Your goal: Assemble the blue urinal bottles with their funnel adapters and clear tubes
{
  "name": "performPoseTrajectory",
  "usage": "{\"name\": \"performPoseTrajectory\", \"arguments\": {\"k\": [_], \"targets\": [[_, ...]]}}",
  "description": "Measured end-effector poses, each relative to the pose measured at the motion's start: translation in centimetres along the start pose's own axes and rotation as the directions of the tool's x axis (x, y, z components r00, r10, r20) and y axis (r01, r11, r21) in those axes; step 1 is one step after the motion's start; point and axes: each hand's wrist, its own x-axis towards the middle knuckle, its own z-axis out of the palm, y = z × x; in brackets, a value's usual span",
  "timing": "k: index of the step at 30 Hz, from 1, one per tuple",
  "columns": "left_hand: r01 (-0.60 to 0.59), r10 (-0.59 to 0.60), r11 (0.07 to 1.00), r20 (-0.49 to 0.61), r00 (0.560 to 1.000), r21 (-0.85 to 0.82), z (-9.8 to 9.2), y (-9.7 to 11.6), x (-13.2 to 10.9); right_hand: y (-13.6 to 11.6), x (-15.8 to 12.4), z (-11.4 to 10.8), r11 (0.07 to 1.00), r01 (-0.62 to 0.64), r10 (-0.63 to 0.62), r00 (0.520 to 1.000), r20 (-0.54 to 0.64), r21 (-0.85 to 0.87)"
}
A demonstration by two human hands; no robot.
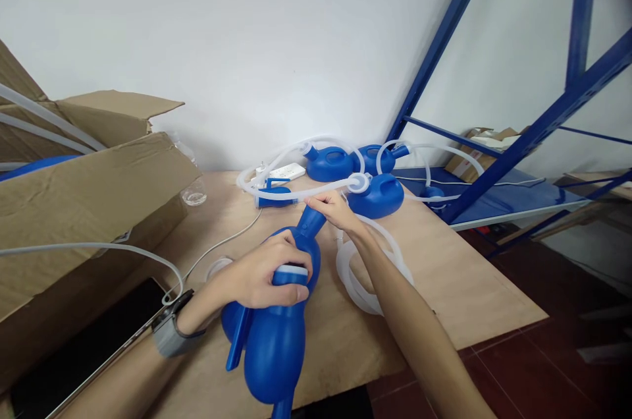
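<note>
My left hand [264, 274] is wrapped round the capped neck of a blue plastic jug [274, 340] that lies low in the middle of the wooden table [444, 274]. My right hand [334, 208] pinches at the blue spout [311, 221] of a second blue jug just behind it, fingers closed on the spout where a clear tube meets it. A coil of clear tubing [360, 274] lies under my right forearm. Three more blue jugs [378, 195] with looped clear tubes sit at the far edge by the wall.
An open cardboard box [83, 208] with tubes stands at the left. A white power strip [281, 172] and its cable lie near the wall, beside a clear bottle [193, 190]. A blue metal rack frame [518, 136] rises at the right. A dark flat device [83, 340] lies at lower left.
</note>
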Motion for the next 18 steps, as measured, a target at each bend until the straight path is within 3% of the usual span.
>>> {"name": "performPoseTrajectory", "arguments": {"k": [10, 15, 18], "targets": [[-0.017, 0.017, 1.0, 0.017, 1.0, -0.008, 0.0, 0.2, 0.1, 0.3, 0.4, 0.0, 0.997, -0.054, 0.054, 0.999, 0.0, 0.053], [0.008, -0.007, 1.0, 0.026, 1.0, -0.007, -0.2, 0.2, 0.1, -0.6, -0.8, 0.0, 0.998, 0.047, -0.054, 0.98, -0.19, -0.045], [0.018, -0.018, 1.0, 0.008, 1.0, -0.015, -0.3, 0.1, 0.1, -2.8, -3.9, -0.1, 0.989, 0.123, -0.146, 0.91, -0.388, -0.082]]}}
